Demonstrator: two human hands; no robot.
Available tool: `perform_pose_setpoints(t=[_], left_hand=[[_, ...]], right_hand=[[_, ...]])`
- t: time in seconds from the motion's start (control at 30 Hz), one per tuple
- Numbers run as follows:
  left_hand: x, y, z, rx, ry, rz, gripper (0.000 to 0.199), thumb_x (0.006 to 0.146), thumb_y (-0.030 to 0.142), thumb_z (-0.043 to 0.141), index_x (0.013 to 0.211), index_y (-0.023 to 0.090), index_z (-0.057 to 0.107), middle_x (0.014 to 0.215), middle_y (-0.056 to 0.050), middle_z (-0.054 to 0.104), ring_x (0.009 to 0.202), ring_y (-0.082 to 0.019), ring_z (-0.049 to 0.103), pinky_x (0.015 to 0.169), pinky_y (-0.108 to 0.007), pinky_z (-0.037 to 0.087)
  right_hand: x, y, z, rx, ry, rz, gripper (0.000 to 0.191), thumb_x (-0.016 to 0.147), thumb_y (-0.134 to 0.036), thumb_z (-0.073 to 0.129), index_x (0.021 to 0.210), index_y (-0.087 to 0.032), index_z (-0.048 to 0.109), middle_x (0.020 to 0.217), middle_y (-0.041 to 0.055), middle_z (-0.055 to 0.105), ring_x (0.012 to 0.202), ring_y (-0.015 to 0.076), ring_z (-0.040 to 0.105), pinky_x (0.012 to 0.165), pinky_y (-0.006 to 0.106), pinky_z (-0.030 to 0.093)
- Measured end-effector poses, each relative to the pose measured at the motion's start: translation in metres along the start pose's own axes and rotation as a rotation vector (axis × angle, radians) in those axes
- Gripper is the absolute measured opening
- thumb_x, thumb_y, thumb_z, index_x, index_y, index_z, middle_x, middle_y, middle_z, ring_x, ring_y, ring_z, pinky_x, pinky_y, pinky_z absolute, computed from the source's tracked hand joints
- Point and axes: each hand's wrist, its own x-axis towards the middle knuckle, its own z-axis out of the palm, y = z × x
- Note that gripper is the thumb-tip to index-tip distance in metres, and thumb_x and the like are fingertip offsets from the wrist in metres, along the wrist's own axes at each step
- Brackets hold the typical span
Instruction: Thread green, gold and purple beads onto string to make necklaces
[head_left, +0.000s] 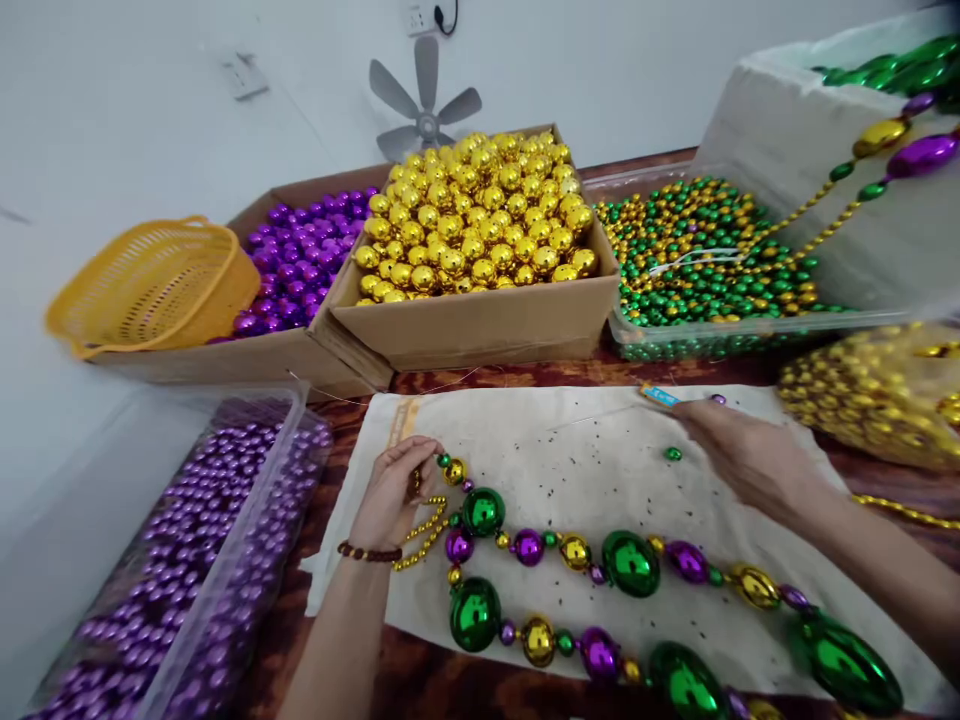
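Observation:
My left hand (401, 485) pinches one end of a bead necklace (529, 547), close to a small green bead. A strand of small gold beads (427, 535) hangs beside that wrist. The necklace lies in two rows over a pale cloth (517, 415), its green, gold and purple beads ranging from small to large and egg-shaped. In my right hand (739, 450), at the cloth's far right, is a small blue-and-orange object (660, 396) whose kind I cannot make out. Just below this hand lies a loose green bead (673, 454).
Behind the cloth stand a cardboard box of gold balls (472, 325), a box of purple balls (300, 260) and a clear tub of green and gold beads (690, 325). A purple-bead tub (232, 530) sits left, a bag of gold beads (862, 400) right. A yellow basket (150, 290) rests on the purple-ball box.

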Motion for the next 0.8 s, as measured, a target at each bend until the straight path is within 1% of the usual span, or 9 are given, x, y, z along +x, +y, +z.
perform_pose_setpoints(t=[0.03,0.1,0.13,0.2,0.27,0.37,0.5,0.63,0.8], left_hand=[[0.000,0.000,0.000,0.000,0.000,0.005,0.016,0.079,0.029,0.066,0.076,0.013,0.063,0.049,0.006,0.041,0.038,-0.003,0.035,0.035,-0.015,0.018],[0.001,-0.001,-0.001,0.003,-0.007,0.011,0.017,0.079,0.029,0.065,0.075,0.013,0.063,0.049,0.006,0.041,0.038,-0.002,0.035,0.036,-0.015,0.018],[0.001,-0.002,-0.001,0.004,-0.010,0.009,0.017,0.079,0.029,0.065,0.075,0.013,0.063,0.049,0.006,0.041,0.038,-0.002,0.034,0.036,-0.016,0.018],[0.001,-0.002,-0.002,0.001,-0.008,-0.004,0.017,0.079,0.029,0.066,0.076,0.012,0.063,0.050,0.006,0.041,0.037,-0.002,0.034,0.035,-0.016,0.016],[0.000,-0.002,-0.002,-0.009,0.004,-0.017,0.017,0.078,0.029,0.067,0.076,0.013,0.063,0.050,0.006,0.041,0.037,-0.002,0.034,0.035,-0.016,0.015],[0.000,-0.002,-0.002,-0.024,0.020,-0.031,0.017,0.077,0.029,0.068,0.076,0.013,0.063,0.050,0.006,0.041,0.038,-0.002,0.034,0.036,-0.016,0.017],[-0.001,-0.002,-0.003,-0.037,0.011,-0.038,0.017,0.077,0.029,0.067,0.076,0.013,0.063,0.050,0.007,0.039,0.038,-0.002,0.032,0.036,-0.016,0.015],[-0.003,-0.002,-0.004,-0.030,0.023,-0.051,0.016,0.077,0.029,0.068,0.077,0.013,0.062,0.051,0.006,0.042,0.039,-0.002,0.034,0.037,-0.016,0.017],[-0.003,-0.003,-0.005,-0.030,0.019,-0.056,0.017,0.077,0.029,0.067,0.076,0.013,0.062,0.050,0.005,0.041,0.039,-0.003,0.034,0.037,-0.017,0.016]], right_hand=[[0.012,-0.024,0.001,0.014,-0.100,-0.070,0.035,0.097,-0.040,0.032,0.120,-0.027,0.055,0.106,0.0096,0.064,0.085,0.0227,0.064,0.063,0.031,0.045],[0.036,-0.068,0.007,0.045,-0.195,-0.144,0.035,0.098,-0.039,0.032,0.122,-0.027,0.054,0.101,0.0075,0.062,0.085,0.0210,0.062,0.067,0.030,0.045],[0.047,-0.087,0.012,0.078,-0.223,-0.189,0.034,0.098,-0.038,0.033,0.122,-0.027,0.054,0.100,0.0066,0.062,0.085,0.0200,0.062,0.069,0.029,0.044],[0.066,-0.118,0.023,0.137,-0.280,-0.258,0.032,0.098,-0.035,0.035,0.122,-0.027,0.055,0.102,0.0056,0.061,0.090,0.0192,0.061,0.070,0.027,0.043],[0.081,-0.140,0.037,0.176,-0.350,-0.298,0.028,0.096,-0.033,0.041,0.120,-0.028,0.056,0.107,0.0046,0.061,0.095,0.0195,0.060,0.071,0.027,0.042],[0.100,-0.159,0.059,0.192,-0.422,-0.315,0.027,0.091,-0.031,0.049,0.117,-0.027,0.056,0.110,0.0032,0.062,0.098,0.0205,0.060,0.073,0.027,0.041],[0.119,-0.174,0.079,0.161,-0.436,-0.315,0.027,0.089,-0.030,0.050,0.114,-0.024,0.058,0.110,0.0062,0.062,0.095,0.0231,0.062,0.074,0.030,0.043],[0.130,-0.185,0.087,0.128,-0.437,-0.344,0.028,0.091,-0.030,0.046,0.114,-0.022,0.059,0.112,0.0094,0.060,0.095,0.0240,0.063,0.076,0.032,0.044],[0.135,-0.194,0.090,0.103,-0.436,-0.386,0.029,0.093,-0.032,0.041,0.113,-0.021,0.061,0.111,0.0106,0.060,0.095,0.0246,0.062,0.078,0.034,0.045]])
